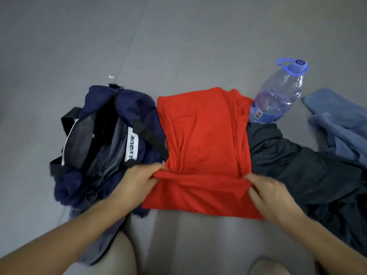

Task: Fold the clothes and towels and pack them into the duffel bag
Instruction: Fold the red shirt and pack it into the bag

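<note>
Pinching a raised fold across the red shirt [204, 139], our left hand [137, 181] and right hand [272, 195] each grip one end of it. That shirt lies flat on the grey floor [178, 46]. At nine o'clock sits the open navy duffel bag [107, 139]; at three, a black garment [309, 171]; at two, a blue towel [341, 128]; at one, a plastic water bottle [278, 96].

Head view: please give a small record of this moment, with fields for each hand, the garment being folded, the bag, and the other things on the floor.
left hand: pinches the near left of the fold
right hand: pinches the near right of the fold
red shirt: flat on the floor, partly folded
navy duffel bag: open, left of the shirt
water bottle: lying beyond the shirt's right corner
black garment: unfolded, right of the shirt
blue towel: crumpled, far right
</note>
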A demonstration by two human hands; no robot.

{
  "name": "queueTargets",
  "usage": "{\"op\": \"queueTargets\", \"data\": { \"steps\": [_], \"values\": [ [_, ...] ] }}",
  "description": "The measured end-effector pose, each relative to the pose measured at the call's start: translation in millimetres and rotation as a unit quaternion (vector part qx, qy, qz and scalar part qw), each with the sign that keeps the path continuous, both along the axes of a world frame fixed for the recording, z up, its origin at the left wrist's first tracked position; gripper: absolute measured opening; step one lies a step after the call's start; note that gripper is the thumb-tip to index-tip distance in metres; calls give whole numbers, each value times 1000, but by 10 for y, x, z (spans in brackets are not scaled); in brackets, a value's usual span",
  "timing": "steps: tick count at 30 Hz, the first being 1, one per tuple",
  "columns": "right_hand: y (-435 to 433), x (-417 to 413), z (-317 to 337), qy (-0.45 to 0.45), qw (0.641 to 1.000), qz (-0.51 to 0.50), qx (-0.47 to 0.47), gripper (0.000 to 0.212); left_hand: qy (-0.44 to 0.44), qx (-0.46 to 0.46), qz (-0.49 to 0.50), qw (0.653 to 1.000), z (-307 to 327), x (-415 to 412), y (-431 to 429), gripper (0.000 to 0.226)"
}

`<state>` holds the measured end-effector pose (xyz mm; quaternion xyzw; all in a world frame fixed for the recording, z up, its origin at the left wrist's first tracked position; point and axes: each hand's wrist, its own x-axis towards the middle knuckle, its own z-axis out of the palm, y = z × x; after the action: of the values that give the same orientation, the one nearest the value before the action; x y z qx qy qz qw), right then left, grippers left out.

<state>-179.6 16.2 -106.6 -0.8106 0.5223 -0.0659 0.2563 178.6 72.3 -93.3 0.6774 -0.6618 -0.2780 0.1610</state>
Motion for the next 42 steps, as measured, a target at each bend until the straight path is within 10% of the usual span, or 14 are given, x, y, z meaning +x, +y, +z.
{"op": "queueTargets", "data": {
  "steps": [5, 10, 13, 15, 21, 26, 42],
  "values": [
    [-1499, 487, 89, 90, 994, 1, -69, 15, -3, -29, 43, 999, 9, 101, -1377, 17],
    [-2051, 717, -312, 202, 977, -26, -56, 34, -174, 86, 13, 981, -453, 179, -1986, 54],
    [-1731, 694, -494, 112, 981, -6, -156, 49, -267, -67, -24, 961, -649, 91, -1890, 53],
    [-1287, 662, -596, 78, 982, 15, -173, 56, -243, -138, -75, 957, -796, -117, -1617, 49],
    [-250, 378, -1121, 173, 977, 105, -65, 73, -105, 10, 120, 987, -1204, 44, -799, 71],
    [-112, 278, -1118, 140, 976, 151, -71, 71, -124, 68, 96, 985, -1139, 328, -717, 89],
    [-648, -910, -1164, 177, 974, -121, -72, 67, -256, 34, -146, 955, -1221, -700, -519, 73]
  ]
}}
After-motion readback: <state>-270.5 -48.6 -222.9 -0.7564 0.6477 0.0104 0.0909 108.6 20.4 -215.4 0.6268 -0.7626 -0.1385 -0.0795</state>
